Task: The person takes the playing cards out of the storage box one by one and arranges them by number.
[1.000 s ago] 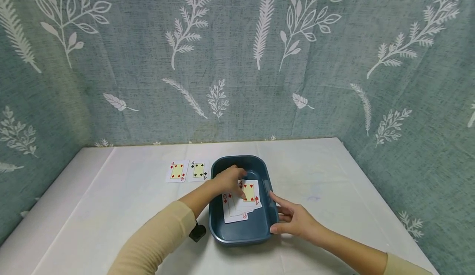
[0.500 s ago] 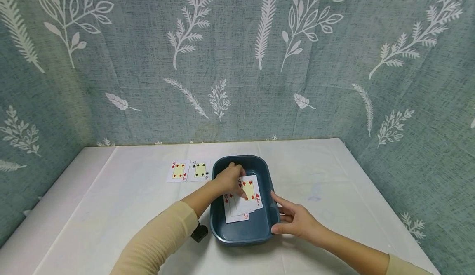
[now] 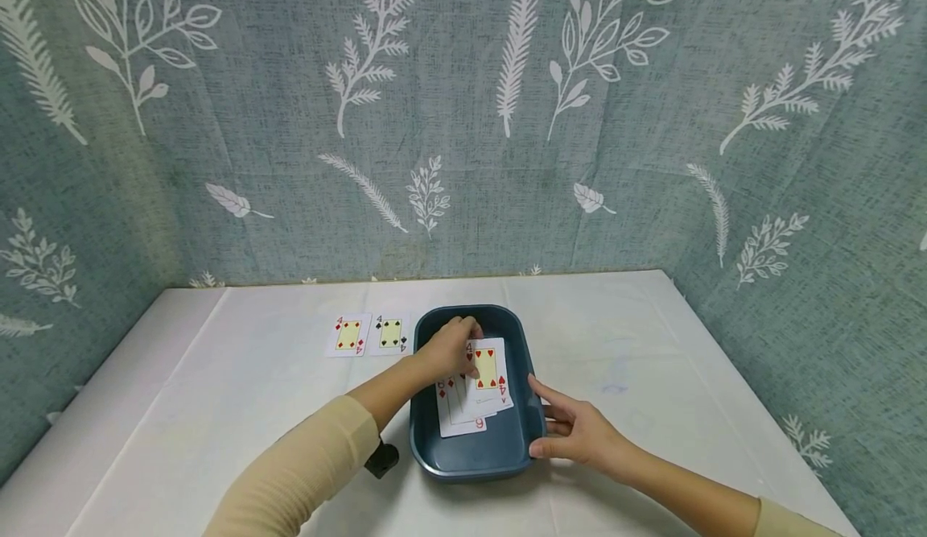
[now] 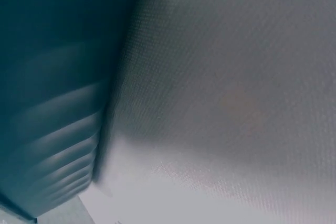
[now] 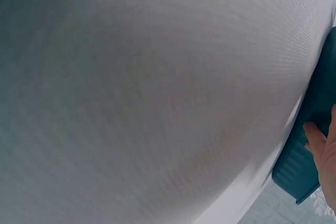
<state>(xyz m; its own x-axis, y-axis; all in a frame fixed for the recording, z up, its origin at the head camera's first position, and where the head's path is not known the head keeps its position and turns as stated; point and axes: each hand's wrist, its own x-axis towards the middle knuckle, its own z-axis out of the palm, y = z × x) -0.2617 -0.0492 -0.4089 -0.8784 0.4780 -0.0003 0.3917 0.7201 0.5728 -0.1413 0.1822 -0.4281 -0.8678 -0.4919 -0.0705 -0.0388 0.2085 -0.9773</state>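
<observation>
- The left hand (image 3: 449, 348) reaches into the blue tray (image 3: 478, 452), thumb on the four of hearts (image 3: 487, 368), fingers bent near its far edge; whether it pinches the card, I cannot tell.
- That card overlaps other cards (image 3: 456, 422) inside the tray.
- The right hand (image 3: 579, 432) is spread along the tray's right side, touching it.
- On the white counter (image 3: 181, 408), left of the tray, a four of diamonds (image 3: 349, 335) lies beside a black four (image 3: 390, 333).
</observation>
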